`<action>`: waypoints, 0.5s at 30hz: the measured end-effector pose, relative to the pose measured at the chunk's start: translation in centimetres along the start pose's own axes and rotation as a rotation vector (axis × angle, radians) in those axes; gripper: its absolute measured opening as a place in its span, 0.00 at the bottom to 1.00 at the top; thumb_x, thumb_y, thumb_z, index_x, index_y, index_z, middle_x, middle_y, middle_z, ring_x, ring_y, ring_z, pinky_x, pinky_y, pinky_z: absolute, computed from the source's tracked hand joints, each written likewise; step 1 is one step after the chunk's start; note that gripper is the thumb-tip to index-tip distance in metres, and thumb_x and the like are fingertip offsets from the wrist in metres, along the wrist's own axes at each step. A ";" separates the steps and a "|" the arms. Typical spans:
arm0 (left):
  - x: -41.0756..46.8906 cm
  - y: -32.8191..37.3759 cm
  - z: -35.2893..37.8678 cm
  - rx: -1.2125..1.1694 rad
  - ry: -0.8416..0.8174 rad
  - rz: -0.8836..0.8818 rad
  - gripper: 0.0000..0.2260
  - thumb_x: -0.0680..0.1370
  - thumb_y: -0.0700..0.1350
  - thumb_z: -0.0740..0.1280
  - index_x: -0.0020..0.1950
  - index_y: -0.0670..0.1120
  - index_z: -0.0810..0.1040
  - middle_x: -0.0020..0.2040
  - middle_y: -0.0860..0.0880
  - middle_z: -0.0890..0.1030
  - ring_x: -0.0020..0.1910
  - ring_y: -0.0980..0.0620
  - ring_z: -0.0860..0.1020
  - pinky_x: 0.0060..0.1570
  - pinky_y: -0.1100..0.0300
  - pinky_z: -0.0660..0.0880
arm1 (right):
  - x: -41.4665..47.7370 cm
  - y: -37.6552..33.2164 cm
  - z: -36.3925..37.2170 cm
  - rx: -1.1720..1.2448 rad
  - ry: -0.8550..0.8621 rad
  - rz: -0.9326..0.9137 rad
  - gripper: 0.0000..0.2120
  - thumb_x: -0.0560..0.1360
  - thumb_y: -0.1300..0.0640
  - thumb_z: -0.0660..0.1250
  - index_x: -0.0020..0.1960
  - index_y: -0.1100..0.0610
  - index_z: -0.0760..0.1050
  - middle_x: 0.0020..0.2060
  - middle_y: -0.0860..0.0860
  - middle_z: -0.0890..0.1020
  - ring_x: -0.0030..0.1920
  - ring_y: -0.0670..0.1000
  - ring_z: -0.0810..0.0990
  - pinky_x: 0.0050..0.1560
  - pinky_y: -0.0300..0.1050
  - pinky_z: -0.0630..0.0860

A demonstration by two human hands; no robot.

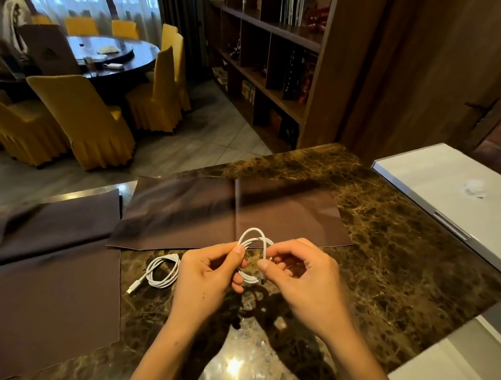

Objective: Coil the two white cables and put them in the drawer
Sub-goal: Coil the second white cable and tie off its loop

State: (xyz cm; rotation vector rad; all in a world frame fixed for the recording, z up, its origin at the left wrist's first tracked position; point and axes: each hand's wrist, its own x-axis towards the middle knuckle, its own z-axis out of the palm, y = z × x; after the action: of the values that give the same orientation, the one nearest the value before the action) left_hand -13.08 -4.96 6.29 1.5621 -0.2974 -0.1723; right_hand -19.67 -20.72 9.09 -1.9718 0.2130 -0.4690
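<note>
Two bare hands over a dark marble counter (384,253), raised just above its surface. Left hand (211,277) curled, thumb and forefinger pinching one side of a white cable (253,238) wound into a small loop. Right hand (300,275) also curled, thumb and fingertips pinching the opposite side of the same loop, near a short straight end hanging down between the two hands. Loop standing roughly upright between the hands, its top arc rising just above the thumbs, its lower strands tucked against the left fingers. Shadow of hands and loop thrown on the marble directly below.

Just left of the left hand, touching the counter: a second white cable (162,270), already gathered into a loose coil, one plug end (131,288) trailing out to the lower left. Coil partly hidden behind the left hand's edge.

Beyond the hands, flat on the counter: a brown sheet (185,213) with a crease down its middle. Further left of the left hand: another brown sheet (49,290), overlapping the counter edge. Well to the right of the right hand: a white cabinet top (456,181) with a metal handle (450,224); drawer itself not identifiable from here.
</note>
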 end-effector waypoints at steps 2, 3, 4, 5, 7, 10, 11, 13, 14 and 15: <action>0.0 0.1 -0.2 0.003 0.007 -0.007 0.08 0.80 0.41 0.67 0.53 0.44 0.87 0.37 0.40 0.83 0.30 0.51 0.78 0.31 0.59 0.79 | 0.1 0.3 0.3 0.023 0.029 -0.027 0.07 0.69 0.58 0.79 0.43 0.48 0.84 0.38 0.47 0.83 0.35 0.49 0.82 0.38 0.42 0.80; 0.0 0.1 -0.3 0.008 0.006 -0.007 0.08 0.80 0.41 0.68 0.53 0.44 0.87 0.36 0.41 0.84 0.30 0.51 0.78 0.31 0.59 0.79 | 0.1 0.3 0.3 0.067 0.028 -0.020 0.06 0.70 0.58 0.78 0.43 0.49 0.84 0.37 0.48 0.84 0.34 0.49 0.81 0.38 0.43 0.80; 0.0 0.1 -0.4 0.015 0.004 -0.007 0.08 0.80 0.41 0.68 0.53 0.45 0.87 0.36 0.42 0.84 0.29 0.51 0.78 0.31 0.59 0.79 | 0.1 0.3 0.4 0.108 0.022 -0.015 0.06 0.70 0.59 0.78 0.44 0.50 0.84 0.36 0.48 0.84 0.34 0.49 0.81 0.38 0.44 0.80; -0.1 0.1 -0.4 0.024 0.001 -0.007 0.08 0.80 0.42 0.68 0.54 0.45 0.87 0.36 0.43 0.84 0.29 0.51 0.78 0.31 0.59 0.79 | 0.1 0.2 0.4 0.136 0.018 -0.012 0.06 0.70 0.59 0.78 0.44 0.51 0.84 0.36 0.49 0.84 0.34 0.48 0.82 0.38 0.43 0.80; -0.3 0.1 -0.4 0.032 -0.012 -0.007 0.09 0.80 0.42 0.68 0.54 0.46 0.87 0.36 0.43 0.84 0.29 0.51 0.79 0.31 0.58 0.79 | 0.0 0.1 0.6 0.155 0.017 -0.016 0.06 0.71 0.59 0.78 0.44 0.51 0.83 0.35 0.48 0.85 0.33 0.47 0.82 0.37 0.40 0.79; -0.5 0.4 -0.3 0.016 -0.024 -0.006 0.09 0.80 0.42 0.67 0.55 0.45 0.87 0.36 0.43 0.84 0.29 0.50 0.79 0.31 0.59 0.79 | 0.0 0.5 0.9 -0.067 0.067 -0.130 0.06 0.70 0.58 0.78 0.44 0.49 0.82 0.36 0.44 0.83 0.36 0.47 0.82 0.37 0.36 0.78; -0.5 0.5 -0.3 0.002 -0.021 -0.009 0.09 0.80 0.41 0.67 0.54 0.44 0.87 0.36 0.44 0.84 0.29 0.51 0.79 0.30 0.59 0.79 | 0.0 0.7 1.0 -0.176 0.084 -0.196 0.07 0.70 0.58 0.78 0.44 0.49 0.82 0.37 0.43 0.82 0.37 0.46 0.81 0.38 0.35 0.77; -0.5 0.7 -0.4 -0.031 -0.005 -0.023 0.08 0.80 0.39 0.67 0.52 0.41 0.87 0.35 0.44 0.83 0.28 0.51 0.78 0.29 0.60 0.78 | 0.2 1.1 0.8 -0.297 0.120 -0.264 0.08 0.69 0.58 0.78 0.45 0.50 0.81 0.40 0.42 0.79 0.38 0.44 0.79 0.38 0.33 0.74; -0.5 0.9 -0.4 -0.044 -0.001 -0.028 0.08 0.80 0.38 0.67 0.51 0.41 0.87 0.35 0.44 0.83 0.28 0.51 0.78 0.29 0.60 0.78 | 0.3 1.2 0.7 -0.299 0.139 -0.243 0.10 0.69 0.58 0.78 0.46 0.50 0.80 0.41 0.43 0.78 0.38 0.44 0.78 0.38 0.34 0.74; -0.5 1.1 -0.4 -0.057 -0.007 -0.032 0.08 0.80 0.38 0.67 0.51 0.40 0.86 0.34 0.44 0.83 0.28 0.51 0.77 0.28 0.60 0.78 | 0.4 1.4 0.5 -0.272 0.152 -0.184 0.12 0.68 0.57 0.78 0.47 0.49 0.78 0.42 0.43 0.78 0.38 0.45 0.78 0.38 0.35 0.75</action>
State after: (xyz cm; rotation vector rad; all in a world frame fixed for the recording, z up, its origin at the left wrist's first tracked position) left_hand -13.58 -4.45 7.37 1.5110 -0.2712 -0.2092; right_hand -18.97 -21.07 7.74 -2.2347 0.1994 -0.7431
